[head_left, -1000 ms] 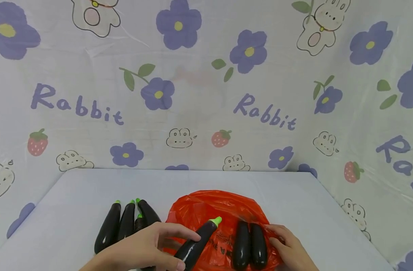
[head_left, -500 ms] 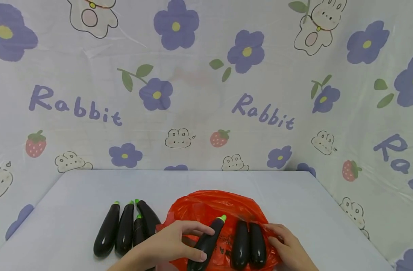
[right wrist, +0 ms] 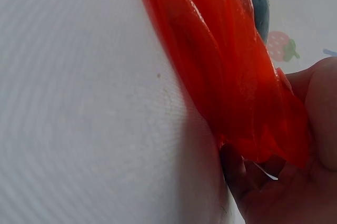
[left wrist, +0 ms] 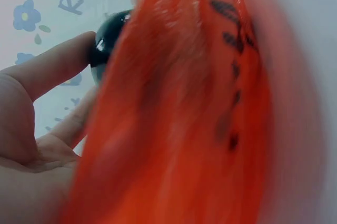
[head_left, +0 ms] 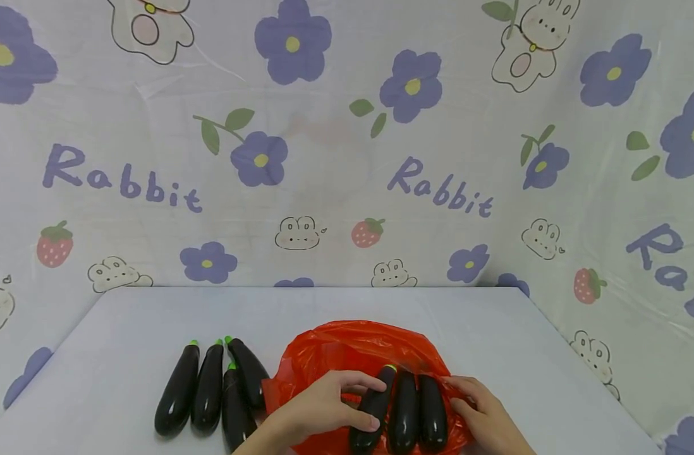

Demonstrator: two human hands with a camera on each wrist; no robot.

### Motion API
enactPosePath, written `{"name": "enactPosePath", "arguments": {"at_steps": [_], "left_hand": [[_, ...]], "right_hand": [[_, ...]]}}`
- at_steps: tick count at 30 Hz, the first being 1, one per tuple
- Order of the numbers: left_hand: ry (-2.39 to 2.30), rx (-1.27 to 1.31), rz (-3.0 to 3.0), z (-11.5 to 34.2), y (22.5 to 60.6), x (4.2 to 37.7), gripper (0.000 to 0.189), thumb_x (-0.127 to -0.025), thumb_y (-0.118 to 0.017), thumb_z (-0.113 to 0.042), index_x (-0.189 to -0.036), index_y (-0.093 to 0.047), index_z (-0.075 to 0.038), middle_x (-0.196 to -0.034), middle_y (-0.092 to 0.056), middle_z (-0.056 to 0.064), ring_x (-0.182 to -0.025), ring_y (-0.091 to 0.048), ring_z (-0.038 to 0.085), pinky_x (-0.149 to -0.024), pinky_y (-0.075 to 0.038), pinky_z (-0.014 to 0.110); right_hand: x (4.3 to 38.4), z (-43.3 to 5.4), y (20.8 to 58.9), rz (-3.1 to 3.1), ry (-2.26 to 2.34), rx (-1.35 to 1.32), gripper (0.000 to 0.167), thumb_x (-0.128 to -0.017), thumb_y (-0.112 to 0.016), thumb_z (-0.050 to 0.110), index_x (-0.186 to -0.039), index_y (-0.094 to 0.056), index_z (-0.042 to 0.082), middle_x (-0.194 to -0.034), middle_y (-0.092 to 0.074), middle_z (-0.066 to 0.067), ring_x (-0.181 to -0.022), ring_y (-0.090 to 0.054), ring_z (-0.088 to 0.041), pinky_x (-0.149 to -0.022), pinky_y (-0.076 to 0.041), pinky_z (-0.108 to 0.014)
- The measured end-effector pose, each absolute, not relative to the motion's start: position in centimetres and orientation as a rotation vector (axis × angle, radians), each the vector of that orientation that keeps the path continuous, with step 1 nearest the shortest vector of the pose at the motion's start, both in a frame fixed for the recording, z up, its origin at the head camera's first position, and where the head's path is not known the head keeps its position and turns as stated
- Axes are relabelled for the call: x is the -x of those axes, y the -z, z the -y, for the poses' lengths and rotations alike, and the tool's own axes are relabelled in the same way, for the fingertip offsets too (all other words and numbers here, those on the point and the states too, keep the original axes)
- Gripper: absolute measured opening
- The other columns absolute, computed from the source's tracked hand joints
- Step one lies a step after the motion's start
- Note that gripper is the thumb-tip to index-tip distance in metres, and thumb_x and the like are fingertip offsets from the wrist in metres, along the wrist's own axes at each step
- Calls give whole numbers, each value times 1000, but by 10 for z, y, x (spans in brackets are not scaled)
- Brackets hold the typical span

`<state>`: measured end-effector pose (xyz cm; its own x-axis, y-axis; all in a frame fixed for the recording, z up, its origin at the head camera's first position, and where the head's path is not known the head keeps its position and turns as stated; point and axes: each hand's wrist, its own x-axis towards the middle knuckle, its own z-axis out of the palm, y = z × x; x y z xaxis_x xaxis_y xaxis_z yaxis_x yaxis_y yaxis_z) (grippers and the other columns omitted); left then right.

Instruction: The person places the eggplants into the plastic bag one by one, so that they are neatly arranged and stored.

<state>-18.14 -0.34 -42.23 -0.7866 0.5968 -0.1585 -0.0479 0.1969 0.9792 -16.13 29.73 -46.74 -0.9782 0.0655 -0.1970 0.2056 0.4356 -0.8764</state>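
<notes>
My left hand (head_left: 318,407) holds a dark eggplant (head_left: 374,411) between thumb and fingers, over the red plastic bag (head_left: 313,354). Two more eggplants, a middle one (head_left: 404,411) and a right one (head_left: 433,414), lie side by side in the bag, just right of the held one. At the bag's right edge, my right hand (head_left: 486,414) grips the plastic; the right wrist view shows the bunched bag (right wrist: 237,87) in its fingers. In the left wrist view the bag covers most of the held eggplant, leaving only its rounded end (left wrist: 108,42) visible.
Left of the bag, several eggplants with green stems lie on the white table (head_left: 119,354), among them a far-left one (head_left: 177,392). One of them touches the bag's left side. A patterned curtain (head_left: 324,189) hangs behind the table and along its right.
My left hand has carried its eggplant rightward over the bag, up beside the two lying there. More of the eggplants at the left now shows. My right hand has stayed at the bag's edge.
</notes>
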Motion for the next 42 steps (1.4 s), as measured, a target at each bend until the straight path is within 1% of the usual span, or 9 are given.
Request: {"name": "enactPosePath", "arguments": {"at_steps": [4,8,11,14,19,23,28,33,42], "left_hand": [[-1645,-524,-1993,-8,429,183,45,-79,-80,-7,-120,-70,-19,-110,-65,1,-102,-57,26,-83,-55,47],[-1668,-510,-2005,-14,434,184,45,-79,-81,-5,-120,-69,-17,-106,-66,2,-95,-61,25,-82,-56,44],[-1667,-500,-2013,-15,438,186,45,-79,-80,-4,-121,-69,-16,-105,-65,3,-92,-62,25,-82,-56,45],[-1636,-504,-2030,-15,444,187,44,-80,-80,-4,-121,-69,-17,-106,-64,3,-92,-62,26,-81,-56,46],[-1601,-521,-2039,-17,454,185,46,-80,-81,-9,-122,-68,-21,-108,-64,1,-95,-63,26,-80,-56,46],[-1590,-539,-2062,-18,454,185,47,-80,-82,-11,-123,-68,-22,-108,-64,0,-96,-63,25,-81,-56,48],[-1596,-550,-2100,-20,453,185,48,-80,-83,-13,-124,-67,-22,-113,-63,-1,-99,-62,26,-80,-56,48],[-1600,-515,-2117,-21,453,184,50,-79,-83,-15,-126,-68,-24,-117,-62,0,-96,-62,25,-79,-56,48],[-1559,-506,-2147,-23,457,185,48,-78,-84,-23,-123,-68,-30,-114,-63,-3,-94,-62,23,-79,-56,48]], "right_hand": [[162,-298,467,-2561,1554,-252,36,-99,-53,8,-134,-57,6,-134,-49,-14,-115,-51,-34,-84,-54,-49],[163,-298,468,-2584,1515,-246,36,-99,-52,9,-135,-57,6,-134,-50,-13,-116,-51,-33,-85,-53,-50],[164,-299,469,-2614,1477,-231,36,-99,-53,10,-135,-58,7,-134,-51,-12,-117,-51,-33,-87,-52,-51],[164,-299,469,-2633,1455,-220,35,-99,-53,9,-134,-58,6,-134,-51,-12,-117,-51,-33,-88,-52,-51],[164,-298,470,-2612,1476,-243,37,-98,-54,9,-134,-58,6,-133,-51,-12,-112,-53,-31,-85,-54,-50],[164,-298,468,-2605,1484,-242,36,-98,-54,9,-134,-58,6,-133,-51,-12,-112,-52,-31,-85,-54,-49],[163,-297,467,-2593,1512,-247,35,-98,-54,10,-133,-59,7,-132,-51,-12,-111,-53,-30,-85,-54,-49],[163,-296,467,-2570,1534,-247,37,-97,-55,9,-134,-58,6,-132,-51,-13,-110,-53,-31,-83,-54,-50],[163,-298,469,-2598,1515,-256,37,-97,-55,9,-134,-58,6,-131,-52,-12,-109,-53,-29,-85,-54,-49]]}}
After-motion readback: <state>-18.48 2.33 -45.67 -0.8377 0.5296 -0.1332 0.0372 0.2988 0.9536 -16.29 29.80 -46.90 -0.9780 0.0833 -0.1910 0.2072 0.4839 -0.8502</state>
